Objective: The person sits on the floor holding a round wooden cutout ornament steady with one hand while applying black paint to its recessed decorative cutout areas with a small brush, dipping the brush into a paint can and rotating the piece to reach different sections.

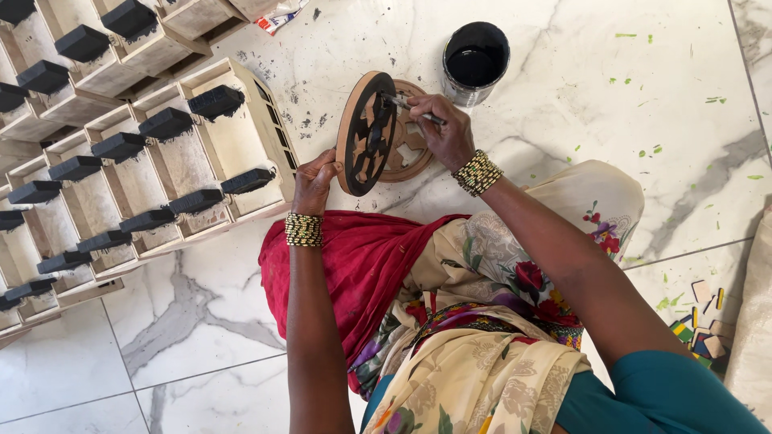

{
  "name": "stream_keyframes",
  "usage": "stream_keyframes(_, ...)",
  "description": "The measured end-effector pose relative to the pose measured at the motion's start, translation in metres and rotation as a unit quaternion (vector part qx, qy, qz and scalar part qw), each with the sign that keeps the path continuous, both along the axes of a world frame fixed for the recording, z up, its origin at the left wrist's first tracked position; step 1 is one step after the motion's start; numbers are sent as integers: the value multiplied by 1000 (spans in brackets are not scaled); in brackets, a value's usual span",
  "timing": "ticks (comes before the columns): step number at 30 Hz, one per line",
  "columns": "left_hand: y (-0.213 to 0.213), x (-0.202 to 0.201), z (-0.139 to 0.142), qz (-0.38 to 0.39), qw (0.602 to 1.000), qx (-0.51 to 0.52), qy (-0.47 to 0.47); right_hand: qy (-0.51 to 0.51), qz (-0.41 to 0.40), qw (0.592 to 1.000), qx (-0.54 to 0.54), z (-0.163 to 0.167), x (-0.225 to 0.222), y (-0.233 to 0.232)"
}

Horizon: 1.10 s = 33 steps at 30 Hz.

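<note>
My left hand (314,178) holds a round wooden cut-out disc (366,133) upright on its edge; the disc's face is painted black with a carved pattern. My right hand (445,131) grips a thin paintbrush (412,108), its tip touching the disc's upper face. A second round wooden disc (408,157), unpainted, lies flat on the marble floor behind the first. A tin of black paint (475,62) stands on the floor just beyond my right hand. Both wrists wear beaded bangles.
Rows of pale wooden frames with black-painted blocks (137,153) fill the floor at the left. Small coloured wooden pieces (701,325) lie at the right edge beside a pale sack (752,337). A red cloth (354,265) covers my lap. The marble floor (611,104) has paint specks.
</note>
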<state>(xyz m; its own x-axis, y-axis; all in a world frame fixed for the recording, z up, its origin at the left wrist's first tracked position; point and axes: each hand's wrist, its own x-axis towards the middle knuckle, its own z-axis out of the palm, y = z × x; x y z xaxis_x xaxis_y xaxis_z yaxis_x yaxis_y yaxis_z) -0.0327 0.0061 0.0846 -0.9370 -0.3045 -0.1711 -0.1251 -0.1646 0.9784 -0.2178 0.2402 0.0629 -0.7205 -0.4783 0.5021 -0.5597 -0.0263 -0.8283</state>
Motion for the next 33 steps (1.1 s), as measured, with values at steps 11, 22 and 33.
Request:
stream_keyframes(11,1,-4,4,-2,1000,15,-3,51,-45,997,45,-16,3,-6)
stream_keyframes(22,-1,-2,1,16,999,32,1,54,-54,995,63,-18,10,-2)
stream_keyframes(33,-1,-1,-3,17,999,35,1,28,-72,996,-32,-11,2,-3)
